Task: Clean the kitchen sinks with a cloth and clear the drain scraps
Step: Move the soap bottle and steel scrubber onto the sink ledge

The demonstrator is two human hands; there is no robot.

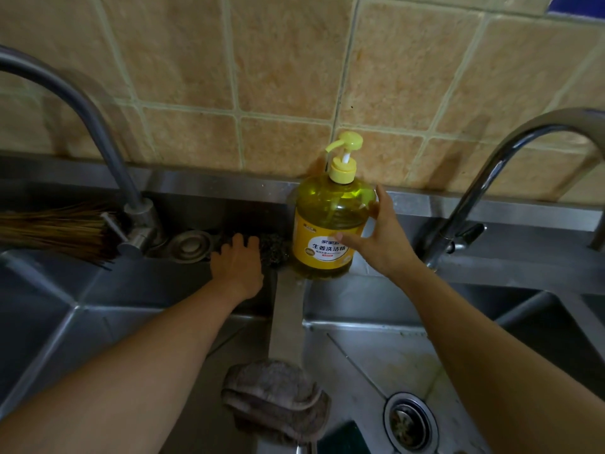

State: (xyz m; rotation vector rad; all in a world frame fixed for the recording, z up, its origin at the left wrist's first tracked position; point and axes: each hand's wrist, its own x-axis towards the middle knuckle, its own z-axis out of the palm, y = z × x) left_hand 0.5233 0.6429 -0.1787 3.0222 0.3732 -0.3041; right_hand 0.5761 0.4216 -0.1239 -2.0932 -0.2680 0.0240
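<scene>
A grey-brown cloth [275, 398] lies folded over the divider [286, 316] between the two steel sinks. The right sink [376, 358] is stained and has a round drain strainer [411, 424] with dark scraps in it. On the back ledge stands a yellow dish-soap pump bottle [330, 224]. My right hand [381, 239] is spread at its right side, with the thumb touching the label and the fingers straight. My left hand [237, 262] reaches onto the ledge left of the bottle, its fingers curled over a dark scourer [276, 249].
A grey tap [98, 132] arches over the left sink [137, 322], and a chrome tap [484, 188] over the right one. A bamboo brush [55, 231] and a metal plug [190, 245] lie on the ledge. A green sponge [343, 437] shows at the bottom edge. Tiled wall behind.
</scene>
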